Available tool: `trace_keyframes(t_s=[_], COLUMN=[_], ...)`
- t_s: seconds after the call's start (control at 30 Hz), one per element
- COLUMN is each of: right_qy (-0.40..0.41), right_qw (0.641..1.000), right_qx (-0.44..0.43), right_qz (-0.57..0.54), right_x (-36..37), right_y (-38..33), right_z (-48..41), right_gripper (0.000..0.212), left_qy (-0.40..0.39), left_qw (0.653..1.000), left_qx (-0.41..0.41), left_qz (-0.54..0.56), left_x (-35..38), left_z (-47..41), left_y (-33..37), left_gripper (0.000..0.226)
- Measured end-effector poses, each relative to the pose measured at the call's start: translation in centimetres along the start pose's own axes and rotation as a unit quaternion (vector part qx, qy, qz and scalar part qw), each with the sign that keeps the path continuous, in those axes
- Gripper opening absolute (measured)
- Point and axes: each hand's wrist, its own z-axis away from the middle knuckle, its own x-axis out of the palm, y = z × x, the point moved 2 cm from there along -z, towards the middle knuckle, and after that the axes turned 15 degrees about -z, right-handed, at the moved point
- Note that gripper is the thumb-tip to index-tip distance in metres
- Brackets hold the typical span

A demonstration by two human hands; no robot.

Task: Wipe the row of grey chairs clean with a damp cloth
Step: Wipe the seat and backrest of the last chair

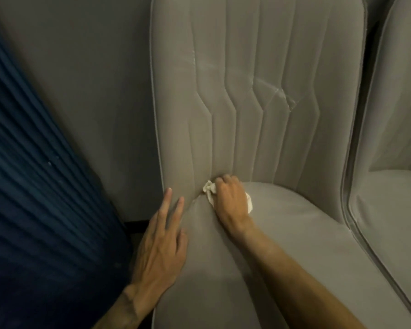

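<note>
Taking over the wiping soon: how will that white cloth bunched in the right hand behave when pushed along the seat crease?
Probably floppy: the cloth is crumpled, bulging out on both sides of the right hand. Likely light, since curled fingers alone hold the wad. It should squash into the crease of the grey chair rather than slide stiffly.
</note>
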Motion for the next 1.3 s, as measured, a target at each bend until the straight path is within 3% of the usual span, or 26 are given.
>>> trace_keyframes(t_s=[0.07, 0.17, 0.23, 0.37, 0.47, 0.57, 0.67, 0.73, 0.8, 0.87, 0.97, 1.07, 1.13, 1.2, 1.3], right_qy=[-0.004, -0.058, -0.078, -0.004, -0.010, -0.031, -0.136, -0.122, -0.075, -0.040, -0.025, -0.138, -0.161, -0.151, -0.102], right_qw=[0.999, 0.983, 0.980, 1.000, 1.000, 0.989, 0.962, 0.969, 0.989, 0.996, 0.983, 0.947, 0.940, 0.952, 0.984], right_qx=[-0.020, -0.126, -0.155, -0.014, 0.006, -0.084, -0.191, -0.168, -0.085, -0.058, -0.143, -0.252, -0.284, -0.262, -0.145], right_qz=[-0.029, -0.121, -0.098, 0.012, -0.024, -0.116, -0.140, -0.135, -0.091, -0.063, -0.114, -0.146, -0.104, -0.043, -0.013], right_x=[1.0, 1.7, 0.4, -2.0, -0.4, 1.3, 0.1, -0.8, -1.1, -0.5, 0.8, 0.4, -0.9, -1.3, -0.9], right_y=[-1.8, -3.8, -2.3, 2.5, -0.5, -5.3, -4.5, -2.6, -2.0, -3.4, -5.5, -5.2, -4.5, -4.1, -4.5], right_z=[0.9, 4.0, 3.7, 0.3, 0.8, 4.5, 6.2, 4.9, 3.2, 2.9, 5.4, 8.1, 7.8, 6.4, 5.2], right_gripper=[0.020, 0.025, 0.028, 0.026, 0.020, 0.016, 0.022, 0.027, 0.032, 0.026, 0.016, 0.024, 0.031, 0.037, 0.039], left_qy=[0.004, 0.009, 0.009, 0.007, 0.013, 0.019, 0.012, 0.007, 0.005, 0.010, 0.015, 0.027, 0.048, 0.076, 0.118], left_qw=[1.000, 1.000, 0.999, 0.999, 0.999, 0.999, 1.000, 0.999, 0.999, 0.999, 0.999, 0.999, 0.998, 0.996, 0.993], left_qx=[-0.013, -0.024, -0.029, -0.039, -0.036, -0.031, -0.026, -0.031, -0.036, -0.036, -0.039, -0.022, -0.021, -0.029, -0.021], left_qz=[0.008, 0.007, 0.010, 0.018, 0.021, 0.008, 0.003, -0.011, -0.018, -0.019, 0.001, -0.017, -0.039, -0.037, -0.013], left_x=[0.1, 0.1, -0.2, -0.3, -0.3, -0.5, -0.9, -1.1, -1.3, -1.2, -1.3, -1.6, -2.2, -3.0, -4.6], left_z=[0.2, 0.4, 0.7, 1.1, 0.9, 1.2, 1.3, 1.4, 1.3, 1.1, 0.9, 0.0, -1.5, -3.9, -7.7], left_y=[0.3, 0.9, 0.8, 0.6, 0.9, 0.6, 0.7, 1.2, 1.5, 1.6, 1.2, 0.6, 0.5, 0.7, 0.4], left_gripper=[0.069, 0.062, 0.060, 0.061, 0.061, 0.056, 0.057, 0.059, 0.059, 0.059, 0.057, 0.055, 0.055, 0.055, 0.048])
